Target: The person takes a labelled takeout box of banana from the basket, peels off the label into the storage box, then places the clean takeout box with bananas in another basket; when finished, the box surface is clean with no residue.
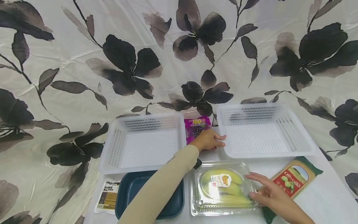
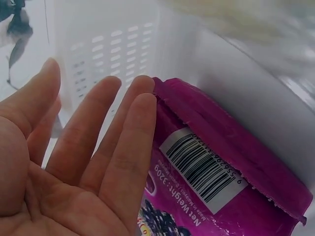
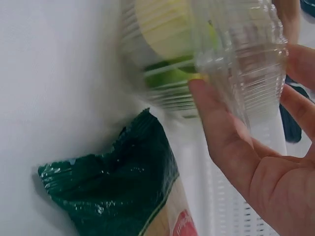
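Observation:
Between the two white baskets, my left hand (image 1: 209,139) reaches over the purple candy bag (image 1: 195,128), its fingertips right at the wall of the right basket (image 1: 227,150). In the left wrist view the fingers are extended beside the bag's sealed end (image 2: 231,132), where a barcode shows. My right hand (image 1: 269,195) is at the right side of a clear plastic clamshell (image 1: 197,199) of bananas (image 1: 236,189). Its fingers (image 3: 216,118) are spread, and a fingertip overlaps the clamshell's ribbed side in the right wrist view.
A left white basket (image 1: 145,169) stands behind a dark blue tray (image 1: 179,205), which my left sleeve crosses. A white-and-brown packet (image 1: 107,197) lies left of the tray. An Olivoilà bag (image 1: 293,175) with green ends lies to the right, partly behind my right hand.

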`<state>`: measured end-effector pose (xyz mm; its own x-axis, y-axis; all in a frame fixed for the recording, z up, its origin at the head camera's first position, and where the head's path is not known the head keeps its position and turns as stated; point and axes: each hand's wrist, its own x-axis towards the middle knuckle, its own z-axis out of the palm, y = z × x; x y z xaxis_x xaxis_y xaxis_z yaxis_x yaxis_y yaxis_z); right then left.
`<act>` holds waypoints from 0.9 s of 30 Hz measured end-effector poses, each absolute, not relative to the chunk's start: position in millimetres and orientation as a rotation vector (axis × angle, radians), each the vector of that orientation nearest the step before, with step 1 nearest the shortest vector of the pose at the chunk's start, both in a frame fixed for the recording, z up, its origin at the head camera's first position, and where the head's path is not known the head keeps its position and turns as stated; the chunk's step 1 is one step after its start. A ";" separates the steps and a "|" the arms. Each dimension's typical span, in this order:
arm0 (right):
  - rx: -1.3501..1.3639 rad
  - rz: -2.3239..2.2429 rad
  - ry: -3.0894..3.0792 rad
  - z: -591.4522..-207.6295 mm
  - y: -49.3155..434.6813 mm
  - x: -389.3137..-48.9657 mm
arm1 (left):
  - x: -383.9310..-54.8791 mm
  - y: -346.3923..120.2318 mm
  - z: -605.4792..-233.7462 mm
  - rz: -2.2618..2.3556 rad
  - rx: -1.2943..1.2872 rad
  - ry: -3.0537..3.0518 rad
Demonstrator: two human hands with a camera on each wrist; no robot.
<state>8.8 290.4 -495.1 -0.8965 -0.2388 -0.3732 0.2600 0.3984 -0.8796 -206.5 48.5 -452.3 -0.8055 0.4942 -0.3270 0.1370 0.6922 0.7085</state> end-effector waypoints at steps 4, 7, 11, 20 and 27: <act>0.032 -1.527 2.177 -495.9 287.5 6.0 | -205.3 49.7 -450.4 0.951 0.477 2.394; 0.016 -1.525 2.143 -496.2 287.5 4.4 | -203.9 49.9 -449.4 0.974 0.470 2.382; 0.016 -1.513 2.103 -497.3 286.5 3.0 | -202.7 49.6 -447.9 0.974 0.452 2.387; -0.027 -1.528 2.125 -497.8 281.8 -4.3 | -201.1 47.6 -445.0 0.954 0.442 2.390; -0.066 -1.504 2.142 -497.2 281.3 -11.1 | -200.6 48.3 -447.5 0.963 0.447 2.398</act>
<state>-11.1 281.3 -497.2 -0.8647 -0.3258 -0.3823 0.2491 0.3829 -0.8896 -200.6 48.3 -447.5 -0.8140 0.4732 -0.3367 0.1089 0.6939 0.7118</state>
